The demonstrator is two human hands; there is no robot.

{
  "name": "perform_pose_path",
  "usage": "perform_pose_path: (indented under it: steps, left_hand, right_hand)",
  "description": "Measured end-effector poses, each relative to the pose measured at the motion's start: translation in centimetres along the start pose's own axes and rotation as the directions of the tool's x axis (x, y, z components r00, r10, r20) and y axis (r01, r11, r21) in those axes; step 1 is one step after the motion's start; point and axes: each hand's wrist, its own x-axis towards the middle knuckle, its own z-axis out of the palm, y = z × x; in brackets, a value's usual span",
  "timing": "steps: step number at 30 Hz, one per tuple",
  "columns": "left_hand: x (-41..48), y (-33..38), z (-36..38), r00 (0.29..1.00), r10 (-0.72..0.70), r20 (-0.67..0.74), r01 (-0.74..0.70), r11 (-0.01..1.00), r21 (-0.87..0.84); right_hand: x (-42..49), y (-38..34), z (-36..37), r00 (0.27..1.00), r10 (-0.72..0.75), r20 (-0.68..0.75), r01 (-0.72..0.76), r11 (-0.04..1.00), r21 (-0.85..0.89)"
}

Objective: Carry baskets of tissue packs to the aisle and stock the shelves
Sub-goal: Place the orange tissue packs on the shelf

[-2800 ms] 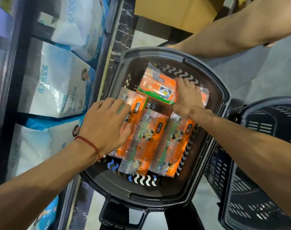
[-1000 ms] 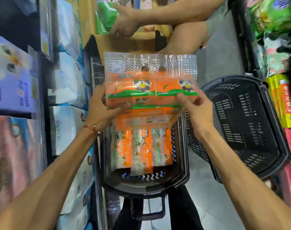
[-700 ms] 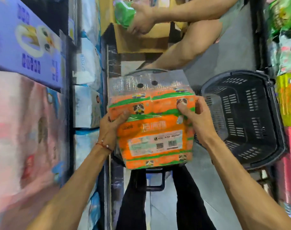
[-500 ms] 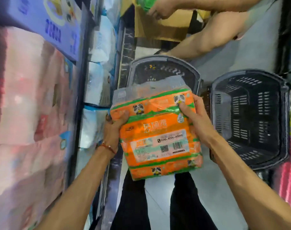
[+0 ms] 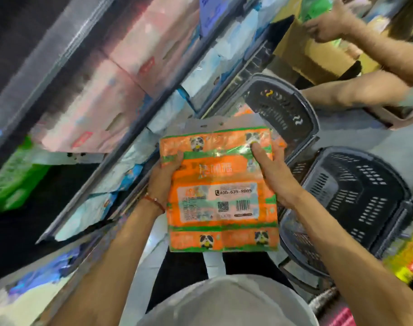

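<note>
I hold an orange tissue pack bundle (image 5: 222,191) with panda pictures and a barcode label in front of my chest. My left hand (image 5: 164,175) grips its left edge, thumb on top. My right hand (image 5: 274,175) grips its right side, with the fingers laid over the top face. Beyond the bundle stands the dark basket (image 5: 292,114) that it came out of; a bit of orange shows inside, the rest is hidden by the bundle. To the left run the shelves (image 5: 120,147), stocked with pink and pale blue packs.
A second, empty dark basket (image 5: 356,198) stands on the floor to the right. Another person's arms (image 5: 365,50) reach over a cardboard box (image 5: 318,57) at the top right. Green packs (image 5: 14,182) lie on a shelf at far left, yellow packs (image 5: 410,260) at far right.
I lifted the orange bundle out of the basket with both hands and brought it up to my chest. My view has swung left toward the shelves and tilted.
</note>
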Motion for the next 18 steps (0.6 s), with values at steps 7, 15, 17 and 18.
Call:
perform_pose_path:
  steps: [7, 15, 17, 18]
  left_hand:
    - [-10.0, 0.1, -6.7, 0.987, 0.049, -0.154, -0.073, 0.985, -0.155]
    - [-20.2, -2.3, -14.6, 0.951, 0.080, -0.297, -0.145, 0.968, -0.205]
    - [-22.4, -3.8, -16.1, 0.884, 0.154, -0.442, -0.215, 0.972, -0.092]
    - [-23.8, -4.4, -16.1, 0.811, 0.217, -0.543, -0.282, 0.959, -0.038]
  right_hand:
    - [-7.1, -3.7, 4.5, 0.948, 0.072, 0.310, -0.034, 0.992, -0.125]
    - [-12.2, -4.0, 13.7, 0.860, 0.075, 0.505, 0.047, 0.973, -0.226]
    - [-13.9, -2.9, 16.2, 0.872, 0.049, 0.486, 0.091, 0.961, -0.260]
    - [-14.9, -2.2, 17.4, 0.876, 0.021, 0.482, 0.129, 0.953, -0.276]
